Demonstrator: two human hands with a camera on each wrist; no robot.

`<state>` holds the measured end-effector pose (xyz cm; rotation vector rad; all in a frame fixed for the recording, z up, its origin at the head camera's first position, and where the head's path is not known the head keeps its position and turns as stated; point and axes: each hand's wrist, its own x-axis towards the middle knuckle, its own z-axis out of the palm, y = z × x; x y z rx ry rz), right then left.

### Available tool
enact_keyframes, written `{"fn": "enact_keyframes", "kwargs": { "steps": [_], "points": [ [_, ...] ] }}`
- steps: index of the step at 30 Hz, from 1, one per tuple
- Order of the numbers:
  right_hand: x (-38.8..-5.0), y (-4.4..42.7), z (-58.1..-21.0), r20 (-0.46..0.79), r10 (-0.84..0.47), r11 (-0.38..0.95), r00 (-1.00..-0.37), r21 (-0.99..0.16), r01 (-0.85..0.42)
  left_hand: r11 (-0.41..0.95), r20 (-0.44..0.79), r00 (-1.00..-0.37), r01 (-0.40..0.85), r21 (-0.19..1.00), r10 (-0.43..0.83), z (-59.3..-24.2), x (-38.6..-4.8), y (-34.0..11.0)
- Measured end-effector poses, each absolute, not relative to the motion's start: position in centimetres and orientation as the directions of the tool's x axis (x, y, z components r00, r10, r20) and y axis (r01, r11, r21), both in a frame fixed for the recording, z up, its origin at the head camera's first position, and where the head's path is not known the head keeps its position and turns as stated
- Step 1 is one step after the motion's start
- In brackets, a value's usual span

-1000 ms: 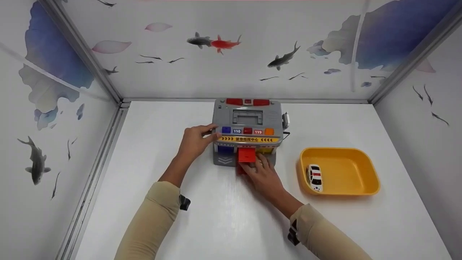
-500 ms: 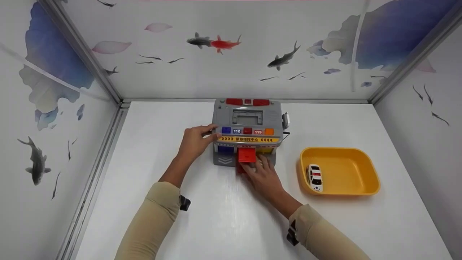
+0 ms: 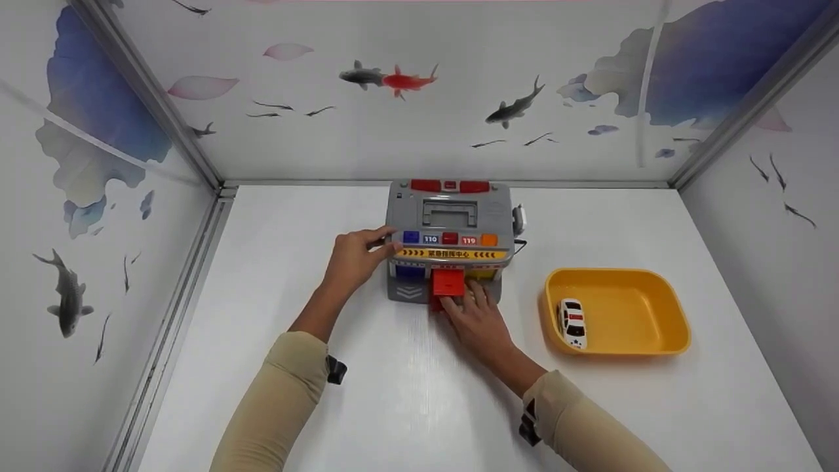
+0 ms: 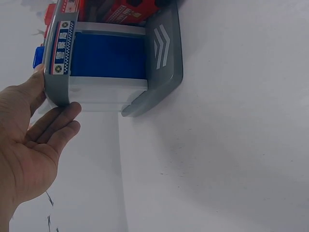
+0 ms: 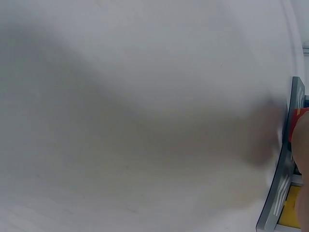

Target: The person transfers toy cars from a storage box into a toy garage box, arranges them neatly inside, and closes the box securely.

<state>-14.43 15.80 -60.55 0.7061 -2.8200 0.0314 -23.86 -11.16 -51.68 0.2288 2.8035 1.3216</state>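
A grey toy rescue station [image 3: 449,213] stands against the back wall, its roof carrying coloured buttons. My left hand [image 3: 354,259] grips the roof's left front corner; the left wrist view shows the thumb and fingers [image 4: 53,128] on opposite sides of that edge. The red middle door [image 3: 449,282] is lifted, with a blue door [image 4: 108,55] beside it. Under the raised door, my right hand [image 3: 482,328] holds a red toy car [image 4: 130,12] at the bay opening. The door and fingers hide much of the car. Only a sliver of this hand [image 5: 301,150] enters the right wrist view.
Right of the station, a yellow tray [image 3: 629,314] holds a white toy car [image 3: 572,322] at its left end. A white handset-like part [image 3: 520,219] sticks out from the station's right side. Printed walls enclose the white table [image 3: 393,406] at the back and sides.
My right hand has shifted slightly toward the station, and the red toy car sits a little further into the bay. The left hand keeps its place on the roof corner.
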Motion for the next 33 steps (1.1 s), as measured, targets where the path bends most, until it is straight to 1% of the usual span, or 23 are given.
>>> {"fn": "enact_keyframes", "kwargs": {
  "steps": [4,10,12,20,24,30,33],
  "points": [
    [-14.5,15.7,-60.5,0.236,-0.452,0.888,-0.860,0.027,-0.460,0.625,0.022,-0.989,0.107,0.773,0.143,-51.6,-23.8,-11.2],
    [-14.8,15.8,-61.2,0.321,-0.453,0.886,-0.832,0.060,-0.459,0.616,0.015,-0.990,0.098,0.782,0.138,-51.7,-23.8,-11.2],
    [-14.8,16.0,-61.3,0.331,-0.454,0.886,-0.827,0.066,-0.460,0.615,0.010,-0.990,0.094,0.783,0.138,-51.7,-23.8,-11.1],
    [-14.8,16.4,-60.9,0.285,-0.461,0.884,-0.840,0.067,-0.462,0.629,0.008,-0.990,0.095,0.772,0.139,-51.6,-23.9,-11.2],
    [-14.9,16.7,-60.6,0.242,-0.468,0.877,-0.850,0.014,-0.479,0.631,0.009,-0.990,0.096,0.770,0.139,-51.6,-23.9,-11.2],
    [-14.9,17.2,-60.1,0.114,-0.490,0.859,-0.864,-0.103,-0.501,0.623,0.006,-0.991,0.090,0.777,0.135,-51.7,-23.9,-11.2],
    [-14.9,17.3,-60.0,0.074,-0.499,0.856,-0.864,-0.115,-0.504,0.622,0.010,-0.991,0.091,0.777,0.133,-51.7,-23.9,-11.2]
  ]
}}
